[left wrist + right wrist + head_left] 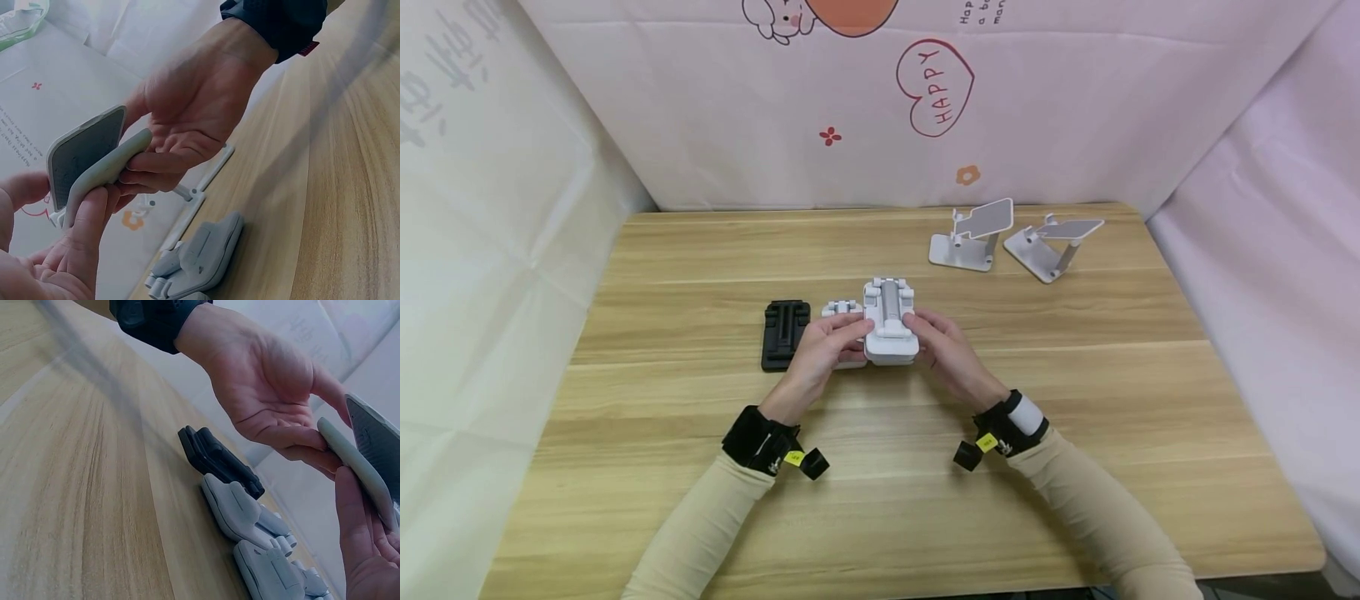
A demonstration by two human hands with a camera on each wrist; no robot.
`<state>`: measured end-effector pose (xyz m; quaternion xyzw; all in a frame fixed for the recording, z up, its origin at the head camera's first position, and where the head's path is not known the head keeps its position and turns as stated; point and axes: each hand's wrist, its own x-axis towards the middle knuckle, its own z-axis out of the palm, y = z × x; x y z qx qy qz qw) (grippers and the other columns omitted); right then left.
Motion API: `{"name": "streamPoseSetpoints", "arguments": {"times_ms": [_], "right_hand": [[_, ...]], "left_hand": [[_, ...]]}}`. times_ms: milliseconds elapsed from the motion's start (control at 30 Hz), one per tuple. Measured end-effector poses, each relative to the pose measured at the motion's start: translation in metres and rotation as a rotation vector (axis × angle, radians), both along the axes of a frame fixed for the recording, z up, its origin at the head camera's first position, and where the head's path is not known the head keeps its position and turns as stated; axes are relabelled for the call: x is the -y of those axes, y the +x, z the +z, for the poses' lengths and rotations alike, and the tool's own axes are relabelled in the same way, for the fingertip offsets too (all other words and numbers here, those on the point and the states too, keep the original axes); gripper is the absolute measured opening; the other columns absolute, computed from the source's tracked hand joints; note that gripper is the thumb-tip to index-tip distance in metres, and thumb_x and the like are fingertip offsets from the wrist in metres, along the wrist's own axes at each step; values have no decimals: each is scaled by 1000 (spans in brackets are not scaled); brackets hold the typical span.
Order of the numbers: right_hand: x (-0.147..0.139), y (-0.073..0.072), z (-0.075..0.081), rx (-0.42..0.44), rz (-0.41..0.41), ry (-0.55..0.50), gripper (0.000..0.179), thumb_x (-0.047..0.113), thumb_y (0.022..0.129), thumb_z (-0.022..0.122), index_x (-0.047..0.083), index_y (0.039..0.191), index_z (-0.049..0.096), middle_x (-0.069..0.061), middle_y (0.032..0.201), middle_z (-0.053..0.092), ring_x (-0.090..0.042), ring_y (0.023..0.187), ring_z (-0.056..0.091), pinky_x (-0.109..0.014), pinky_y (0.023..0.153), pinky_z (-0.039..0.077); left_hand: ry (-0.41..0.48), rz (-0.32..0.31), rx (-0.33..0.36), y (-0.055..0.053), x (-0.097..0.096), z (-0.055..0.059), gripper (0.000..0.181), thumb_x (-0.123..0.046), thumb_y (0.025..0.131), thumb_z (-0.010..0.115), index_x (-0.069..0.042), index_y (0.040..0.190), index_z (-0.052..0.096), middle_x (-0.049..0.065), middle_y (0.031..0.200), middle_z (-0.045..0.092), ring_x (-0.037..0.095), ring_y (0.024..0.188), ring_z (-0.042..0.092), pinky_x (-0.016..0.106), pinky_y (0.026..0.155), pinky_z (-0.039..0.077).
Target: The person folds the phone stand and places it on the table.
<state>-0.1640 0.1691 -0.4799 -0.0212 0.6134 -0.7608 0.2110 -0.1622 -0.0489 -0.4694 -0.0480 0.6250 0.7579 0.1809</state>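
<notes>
A white folding phone stand (891,310) is held between both hands, raised over the table. On its left edge, my left hand (820,354) grips with the thumb on top and the fingers underneath. My right hand (953,357) pinches the opposite edge the same way. Seen from the left wrist, the stand's grey-padded plate (87,153) is parted from its base (106,165). Just beyond my left hand lies a black folded stand (786,335). A white folded stand (842,308) beside it is partly covered by that hand.
Two white stands, one unfolded (973,237) and another unfolded (1052,246), stand at the back right of the wooden table (700,258). In the right wrist view, two folded white stands (237,506) lie beside the black one. A printed cloth (700,108) hangs behind the table.
</notes>
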Motion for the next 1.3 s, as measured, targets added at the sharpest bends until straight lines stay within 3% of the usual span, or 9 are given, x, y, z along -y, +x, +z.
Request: {"name": "streamPoseSetpoints", "arguments": {"times_ms": [167, 467, 700, 1000, 1167, 1300], "right_hand": [[0, 0, 0, -16, 8, 22, 56, 31, 111, 47, -6, 152, 39, -23, 145, 54, -10, 114, 66, -22, 95, 58], [1, 0, -2, -46, 9, 54, 49, 25, 111, 49, -7, 148, 44, -10, 127, 65, -13, 108, 67, -25, 91, 59], [1, -1, -4, -48, 11, 39, 48, 23, 111, 50, -7, 147, 44, -17, 134, 63, -12, 111, 68, -26, 94, 59], [-1, -3, -3, -52, 17, 108, 49, 28, 110, 52, -2, 148, 47, -20, 140, 60, -15, 116, 66, -29, 100, 57], [-5, -6, -1, -38, -15, 194, 49, 32, 106, 60, 1, 143, 54, -16, 134, 65, -18, 115, 64, -34, 100, 55], [-8, -9, -2, -35, -26, 185, 47, 28, 105, 63, -1, 140, 56, -15, 128, 69, -19, 111, 67, -36, 97, 57]], "left_hand": [[-9, -1, -2, 0, 1, 1, 46, -16, 98, 70, 6, 137, 60, 7, 106, 74, 10, 77, 69, 25, 72, 63], [-23, -14, 1, 0, 2, 0, 45, -14, 99, 70, 7, 137, 60, 19, 119, 73, 10, 78, 70, 22, 70, 63], [-16, -25, -12, -1, 2, -1, 40, -9, 100, 67, 9, 135, 60, 26, 123, 71, 9, 77, 73, 21, 69, 63], [-21, -33, -24, -1, 2, -2, 40, -8, 101, 66, 9, 136, 59, 27, 124, 70, 8, 79, 73, 21, 70, 63], [-33, -37, -38, -1, 1, -4, 39, -9, 101, 66, 8, 135, 60, 26, 124, 70, 9, 81, 73, 22, 72, 63], [-30, -36, -34, 0, 0, -6, 40, -10, 101, 66, 7, 137, 60, 26, 126, 69, 9, 83, 73, 23, 74, 64]]}}
